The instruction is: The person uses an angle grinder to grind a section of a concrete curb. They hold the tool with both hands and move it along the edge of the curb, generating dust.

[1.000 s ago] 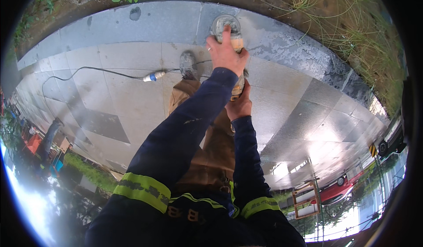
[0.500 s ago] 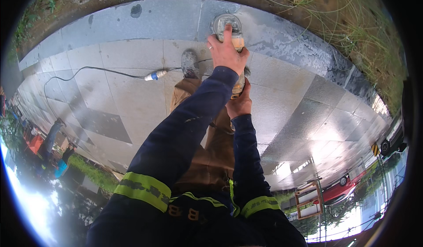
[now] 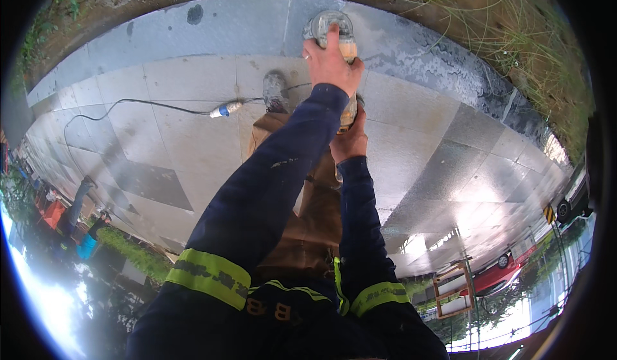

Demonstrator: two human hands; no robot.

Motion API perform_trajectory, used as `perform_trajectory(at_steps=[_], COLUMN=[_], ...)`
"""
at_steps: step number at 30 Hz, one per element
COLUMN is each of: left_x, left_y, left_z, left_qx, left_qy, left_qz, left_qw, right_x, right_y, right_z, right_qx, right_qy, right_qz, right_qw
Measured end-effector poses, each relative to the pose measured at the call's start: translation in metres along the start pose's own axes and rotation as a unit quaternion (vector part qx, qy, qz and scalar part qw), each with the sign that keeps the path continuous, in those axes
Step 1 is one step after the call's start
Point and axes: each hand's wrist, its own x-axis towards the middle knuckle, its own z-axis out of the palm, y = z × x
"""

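Observation:
A dusty orange-and-grey angle grinder [image 3: 348, 51] with a round guard rests on the grey stone edging [image 3: 241, 26]. My left hand [image 3: 331, 64] grips the grinder's head from above, thumb and fingers curled round it. Behind it, my right hand [image 3: 351, 135] is closed on the rear of the tool's body, which is partly hidden by my left forearm. My dusty shoe [image 3: 275, 90] stands on the paving just left and short of the tool. A black cable with a white-and-blue connector [image 3: 225, 110] runs leftward from there across the pale slabs [image 3: 180, 135].
Soil with plants and long grass [image 3: 482, 13] borders the edging's far side. Other people [image 3: 83, 244] are at the far left beside orange objects. A red car [image 3: 498, 273], a dark vehicle [image 3: 572, 206] and a wooden frame [image 3: 453, 289] stand at the right.
Both hands and the grinder have moved a little upward in the view, as has the edging behind them. My grip looks the same.

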Motion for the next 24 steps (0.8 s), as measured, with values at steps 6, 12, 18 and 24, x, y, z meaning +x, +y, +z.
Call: perform_trajectory(at_steps=[6,12,18,24], left_x=[-0.001,0.003,0.007,0.009], left_y=[-0.001,0.001,-0.004,-0.006], left_z=[-0.002,-0.001,-0.005,-0.006], left_qx=[0.008,-0.018,0.033,-0.015], left_qy=[0.010,0.021,-0.014,0.039], left_qz=[-0.017,0.022,-0.069,0.011], left_qw=[1.000,0.999,0.997,0.999], right_x=[-0.001,0.004,0.003,0.004], right_y=[0.001,-0.003,-0.006,-0.007], right_z=[-0.002,-0.001,0.002,0.005], right_qx=[-0.047,0.003,-0.035,-0.007], right_qy=[-0.021,-0.008,-0.029,-0.019], right_qz=[0.014,-0.002,0.018,0.007], right_qw=[0.999,1.000,0.999,1.000])
